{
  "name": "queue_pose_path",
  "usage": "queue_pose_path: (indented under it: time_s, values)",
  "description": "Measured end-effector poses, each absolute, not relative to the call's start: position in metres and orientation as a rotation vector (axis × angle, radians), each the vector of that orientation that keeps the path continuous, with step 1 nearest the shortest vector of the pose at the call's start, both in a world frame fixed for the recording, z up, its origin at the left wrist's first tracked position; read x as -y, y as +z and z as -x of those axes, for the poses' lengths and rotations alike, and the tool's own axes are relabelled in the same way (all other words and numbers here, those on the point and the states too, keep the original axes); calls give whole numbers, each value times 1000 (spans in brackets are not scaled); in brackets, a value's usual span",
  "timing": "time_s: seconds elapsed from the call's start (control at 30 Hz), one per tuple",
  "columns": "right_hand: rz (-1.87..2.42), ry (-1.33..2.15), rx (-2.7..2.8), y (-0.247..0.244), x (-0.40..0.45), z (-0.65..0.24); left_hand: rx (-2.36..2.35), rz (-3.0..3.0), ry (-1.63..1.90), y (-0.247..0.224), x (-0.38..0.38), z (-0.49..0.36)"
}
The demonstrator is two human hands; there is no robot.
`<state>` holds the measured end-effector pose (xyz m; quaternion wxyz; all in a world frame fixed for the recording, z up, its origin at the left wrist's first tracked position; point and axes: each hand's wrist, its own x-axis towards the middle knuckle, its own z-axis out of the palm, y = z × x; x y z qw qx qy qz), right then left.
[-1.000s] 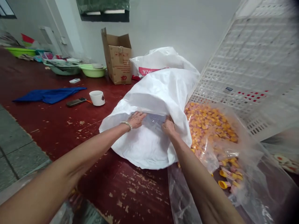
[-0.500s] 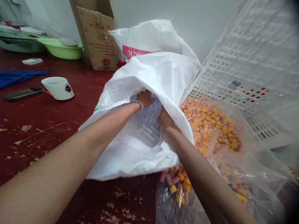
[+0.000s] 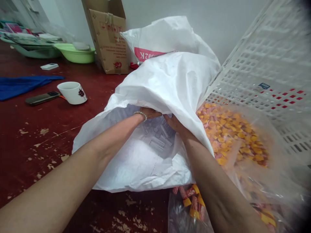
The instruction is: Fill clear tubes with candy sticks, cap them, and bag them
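Both my arms reach into the mouth of a white woven sack (image 3: 155,81) lying on its side. Inside it lie many clear plastic tubes (image 3: 157,144), some seen end-on as rings. My left hand (image 3: 150,113), with a beaded bracelet (image 3: 143,115) at the wrist, is just under the sack's upper edge, fingers stretched to the right; the edge partly covers them. Close by, my right hand (image 3: 174,123) is inside the right part of the opening near the tubes. Sack cloth and shadow obscure its fingers, so its grip is unclear.
To the right, yellow-capped pink pieces (image 3: 233,132) fill a clear plastic bag beside a tilted white plastic basket (image 3: 264,61). A white cup (image 3: 70,92), a dark phone-like device (image 3: 42,98), a blue cloth (image 3: 26,84), a green basin (image 3: 75,54) and a cardboard box (image 3: 109,42) stand left and behind.
My left hand has come down slightly and its fingers now point right, closer to my right hand. The sack's mouth spreads wider at the left. The whole view has shifted a little left.
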<state>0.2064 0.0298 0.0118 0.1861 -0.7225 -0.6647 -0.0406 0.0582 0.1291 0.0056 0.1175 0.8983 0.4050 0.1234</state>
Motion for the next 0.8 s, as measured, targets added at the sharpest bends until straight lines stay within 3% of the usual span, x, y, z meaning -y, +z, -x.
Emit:
queue_pose_path:
  time_s: [0.27,0.8]
  values:
    - [2161,212,1833,8,10,-160,-1404,-2592,201,11,-70,1]
    - [2100,153,1832,11,104,-123,-1429,-2771,397,-3,41,54]
